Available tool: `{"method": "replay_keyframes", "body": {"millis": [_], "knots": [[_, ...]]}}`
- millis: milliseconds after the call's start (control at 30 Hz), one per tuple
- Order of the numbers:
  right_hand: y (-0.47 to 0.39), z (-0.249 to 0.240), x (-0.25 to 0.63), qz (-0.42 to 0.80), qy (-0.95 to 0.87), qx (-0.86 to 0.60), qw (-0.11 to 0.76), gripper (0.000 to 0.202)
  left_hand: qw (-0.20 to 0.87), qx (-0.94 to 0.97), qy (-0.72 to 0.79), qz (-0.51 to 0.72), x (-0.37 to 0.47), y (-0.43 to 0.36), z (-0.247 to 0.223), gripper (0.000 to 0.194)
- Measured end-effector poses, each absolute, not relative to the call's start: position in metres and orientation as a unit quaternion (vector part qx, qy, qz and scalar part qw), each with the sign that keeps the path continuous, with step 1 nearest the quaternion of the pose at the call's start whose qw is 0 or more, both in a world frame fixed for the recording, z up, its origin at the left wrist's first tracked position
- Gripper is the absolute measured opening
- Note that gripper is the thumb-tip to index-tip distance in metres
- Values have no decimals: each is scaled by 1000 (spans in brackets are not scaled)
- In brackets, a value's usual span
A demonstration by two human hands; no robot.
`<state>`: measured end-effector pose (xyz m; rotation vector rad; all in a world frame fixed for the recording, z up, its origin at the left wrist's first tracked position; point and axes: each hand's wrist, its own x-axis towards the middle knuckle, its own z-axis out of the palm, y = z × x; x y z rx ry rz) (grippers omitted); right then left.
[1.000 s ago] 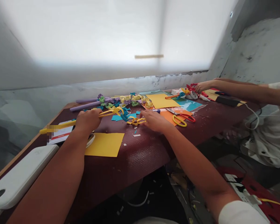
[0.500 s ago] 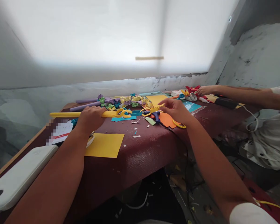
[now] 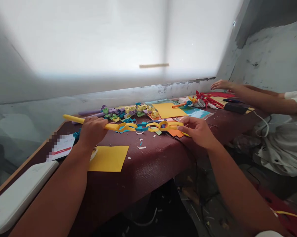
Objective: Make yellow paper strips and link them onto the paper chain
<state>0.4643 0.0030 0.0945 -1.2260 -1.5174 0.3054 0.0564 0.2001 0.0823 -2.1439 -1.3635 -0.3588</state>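
My left hand (image 3: 94, 130) is closed round a yellow paper tube (image 3: 73, 118), whose far end sticks out to the left. From that fist a paper chain (image 3: 141, 127) of yellow and blue links stretches rightward across the view. At its other end, my right hand (image 3: 196, 129) pinches the last yellow link between thumb and fingers. Below the chain lies a yellow paper sheet (image 3: 111, 158), partly behind my left wrist, with a white ring-shaped item beside it. Behind the chain are crumpled paper flowers and links (image 3: 138, 110) in yellow, green, purple and blue.
Purple tubes (image 3: 91, 113) lie at the back. A larger yellow sheet (image 3: 168, 110) rests near an orange tube. A white power bank (image 3: 22, 194) and a pixelated card stand left. On the right, a co-worker's hand (image 3: 221, 85) is above red paper pieces (image 3: 207, 99). A black cable crosses the table edge.
My right hand has moved right and down, pulling the chain straighter. My left hand has shifted slightly, and the tube tilts more. The co-worker's hand has lifted off the red pieces.
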Motion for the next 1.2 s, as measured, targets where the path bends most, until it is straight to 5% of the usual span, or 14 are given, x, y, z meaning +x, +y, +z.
{"method": "replay_keyframes", "body": {"millis": [267, 567, 967, 1200], "knots": [[58, 63, 444, 291, -520, -467, 653, 48, 309, -753, -565, -133, 52, 200, 77, 36], [54, 65, 442, 332, -455, -439, 700, 49, 313, -757, -566, -95, 56, 199, 77, 36], [69, 57, 441, 220, -521, -535, 627, 47, 325, -771, -547, -11, 61, 230, 103, 39], [67, 60, 410, 71, -626, -627, 458, 34, 272, -788, -551, 33, 25, 261, 120, 41]]}}
